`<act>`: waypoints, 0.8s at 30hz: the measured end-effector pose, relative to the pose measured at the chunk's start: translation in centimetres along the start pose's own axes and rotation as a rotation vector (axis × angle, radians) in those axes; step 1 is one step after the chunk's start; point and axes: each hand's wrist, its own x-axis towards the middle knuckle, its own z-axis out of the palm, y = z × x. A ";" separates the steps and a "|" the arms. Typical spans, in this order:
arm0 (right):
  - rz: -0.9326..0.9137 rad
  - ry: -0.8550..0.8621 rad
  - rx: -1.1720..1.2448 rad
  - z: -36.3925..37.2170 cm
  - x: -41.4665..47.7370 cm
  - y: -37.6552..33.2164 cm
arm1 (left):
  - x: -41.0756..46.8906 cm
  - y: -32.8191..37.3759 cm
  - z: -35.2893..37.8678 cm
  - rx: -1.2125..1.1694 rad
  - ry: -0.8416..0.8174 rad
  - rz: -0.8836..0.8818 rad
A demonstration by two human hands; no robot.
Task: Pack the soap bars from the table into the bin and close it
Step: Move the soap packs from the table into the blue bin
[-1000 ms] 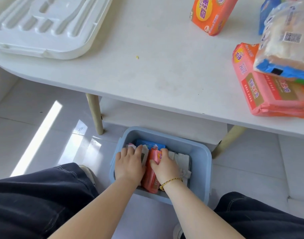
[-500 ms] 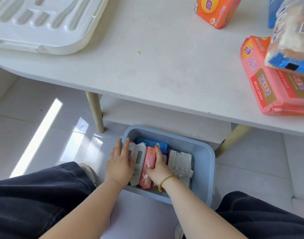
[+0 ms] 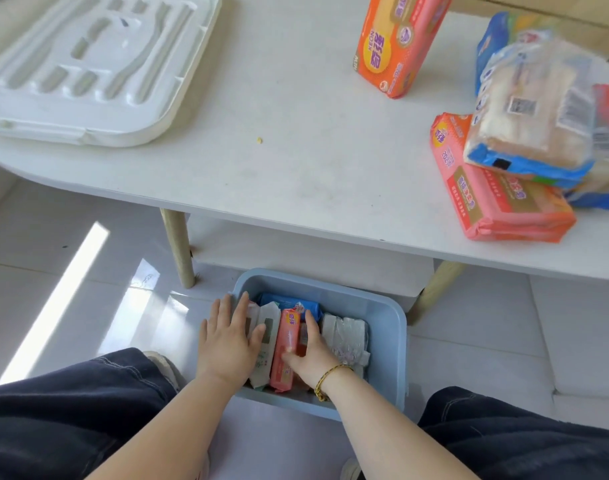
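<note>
While the pale blue plastic bin sits on the floor below the white table's near edge, it holds a white-wrapped soap bar, a pink-wrapped soap bar and a blue-wrapped soap bar, the first two on edge. At the table's far edge an upright orange pack reads "NEON". By the bin's left wall the left hand lies flat, fingers straight, touching the white bar. The right hand pinches the pink bar.

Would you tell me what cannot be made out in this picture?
Head view only:
- Floor of the bin: covered by soap bars, the left hand and the right hand.
- Whether the right hand grips the pink bar or only presses it: its fingers hide the contact.
- The pile of packs on the table: blurred, cut by the right edge, uncountable.
- Top of the orange pack: cut by the upper edge.
</note>
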 end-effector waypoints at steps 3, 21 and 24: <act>0.034 0.101 -0.088 -1.6 -2.4 -0.8 | -1.7 2.3 -2.4 -0.144 0.071 0.095; -0.322 0.970 -0.164 -22.0 -21.8 -13.3 | -9.1 17.1 -13.9 -0.165 0.259 0.732; -0.129 0.904 -0.279 -22.5 -18.9 -13.9 | -8.3 17.4 -13.3 -0.021 0.149 0.742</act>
